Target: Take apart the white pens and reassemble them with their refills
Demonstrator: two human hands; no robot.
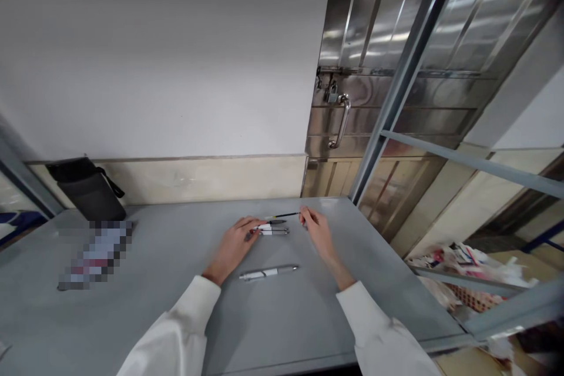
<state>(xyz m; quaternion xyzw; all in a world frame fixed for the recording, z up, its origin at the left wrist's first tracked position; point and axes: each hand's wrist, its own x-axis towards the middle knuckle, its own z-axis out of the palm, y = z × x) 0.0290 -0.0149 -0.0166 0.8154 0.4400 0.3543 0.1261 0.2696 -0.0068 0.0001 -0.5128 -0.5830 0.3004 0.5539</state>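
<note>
My left hand (235, 245) is closed over the left ends of two white-and-grey pens (274, 230), which lie side by side on the grey tabletop (282, 323). Its fingers partly hide them. The thumb and fingers of my right hand (316, 230) pinch the right end of a thin dark pen refill (286, 214). This refill stretches leftward, just beyond the two pens, towards my left fingertips; whether they touch its far end I cannot tell. Nearer to me, between my forearms, a separate white-and-silver pen (268, 272) lies on the table.
At the back left a black pouch (92, 191) leans on the wall, with a blurred-out packet (97, 255) before it. A grey metal post (396, 82) rises at the table's back right corner. Beyond the right edge are bags in a basket (473, 296) and a padlocked metal door (352, 47).
</note>
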